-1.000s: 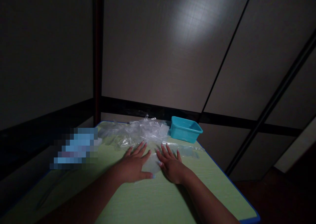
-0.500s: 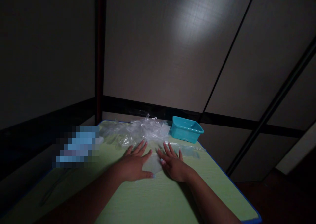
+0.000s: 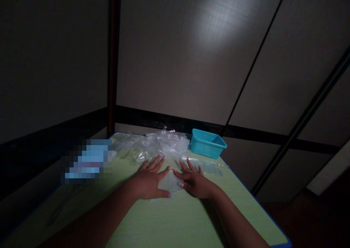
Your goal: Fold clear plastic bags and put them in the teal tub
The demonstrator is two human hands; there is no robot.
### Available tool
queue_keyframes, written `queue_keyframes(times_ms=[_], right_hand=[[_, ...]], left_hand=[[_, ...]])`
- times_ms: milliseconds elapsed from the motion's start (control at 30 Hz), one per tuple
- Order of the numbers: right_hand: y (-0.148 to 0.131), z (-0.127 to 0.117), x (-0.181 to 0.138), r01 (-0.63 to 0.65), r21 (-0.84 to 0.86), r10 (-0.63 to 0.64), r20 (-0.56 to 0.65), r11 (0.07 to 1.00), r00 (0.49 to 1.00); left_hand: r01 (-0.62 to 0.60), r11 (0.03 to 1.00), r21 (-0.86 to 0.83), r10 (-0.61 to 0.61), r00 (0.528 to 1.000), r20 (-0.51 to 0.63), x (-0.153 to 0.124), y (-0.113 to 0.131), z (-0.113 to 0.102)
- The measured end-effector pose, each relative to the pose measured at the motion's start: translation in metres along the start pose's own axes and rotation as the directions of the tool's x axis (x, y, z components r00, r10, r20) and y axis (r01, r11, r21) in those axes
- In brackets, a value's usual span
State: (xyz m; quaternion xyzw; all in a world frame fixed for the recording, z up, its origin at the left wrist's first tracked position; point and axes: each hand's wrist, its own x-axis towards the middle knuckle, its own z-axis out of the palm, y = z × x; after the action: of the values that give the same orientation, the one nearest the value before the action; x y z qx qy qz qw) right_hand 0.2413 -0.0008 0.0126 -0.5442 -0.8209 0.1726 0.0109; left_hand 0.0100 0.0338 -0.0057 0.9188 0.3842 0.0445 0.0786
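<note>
A clear plastic bag [image 3: 170, 182] lies flat on the green table, partly covered by both hands. My left hand [image 3: 150, 180] rests palm down on its left side, fingers spread and thumb pointing right. On the right side of the bag my right hand [image 3: 195, 180] is also palm down, with its fingers apart. Just beyond the hands is a crumpled heap of clear plastic bags [image 3: 164, 142]. Another flat clear bag [image 3: 206, 166] lies past my right fingertips.
A turquoise plastic basin [image 3: 207, 144] stands at the table's far right. At the left edge a blurred-out blue item [image 3: 91, 158] sits with a dark cord-like shape near it. The table [image 3: 153, 226] has a blue rim and meets dark-trimmed wall panels [image 3: 169, 76].
My right hand has slid slightly to the right, its fingers more stretched over the bag. My left hand stays almost in place. The view has shifted a little.
</note>
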Motion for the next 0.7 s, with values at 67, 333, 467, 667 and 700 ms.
queue_keyframes(times_ms=[67,333,467,667,700], right_hand=[[0.0016,0.0008,0.0005,0.004,-0.001,-0.004,-0.008,1.0,1.0],[0.0047,0.0055,0.0049,0.003,0.013,-0.002,-0.057,1.0,0.998],[0.0051,0.0049,0.006,-0.015,0.012,0.016,-0.041,1.0,0.999],[0.0076,-0.0008,0.0028,0.009,0.035,-0.01,0.025,0.999,1.0],[0.0079,-0.0019,0.002,0.013,0.038,-0.014,0.041,0.999,0.999]], left_hand=[[0.001,1.0,0.002,-0.001,1.0,-0.002,0.0,-0.0005,0.0003],[0.007,1.0,-0.007,-0.007,1.0,0.001,0.0004,-0.0009,0.001],[0.014,1.0,-0.017,-0.014,1.0,0.007,-0.0003,-0.0014,-0.0009],[0.032,0.999,-0.006,-0.032,0.999,0.002,0.0001,-0.0069,-0.0001],[0.03,1.0,-0.002,-0.03,1.0,0.0,0.0,-0.0079,-0.0002]])
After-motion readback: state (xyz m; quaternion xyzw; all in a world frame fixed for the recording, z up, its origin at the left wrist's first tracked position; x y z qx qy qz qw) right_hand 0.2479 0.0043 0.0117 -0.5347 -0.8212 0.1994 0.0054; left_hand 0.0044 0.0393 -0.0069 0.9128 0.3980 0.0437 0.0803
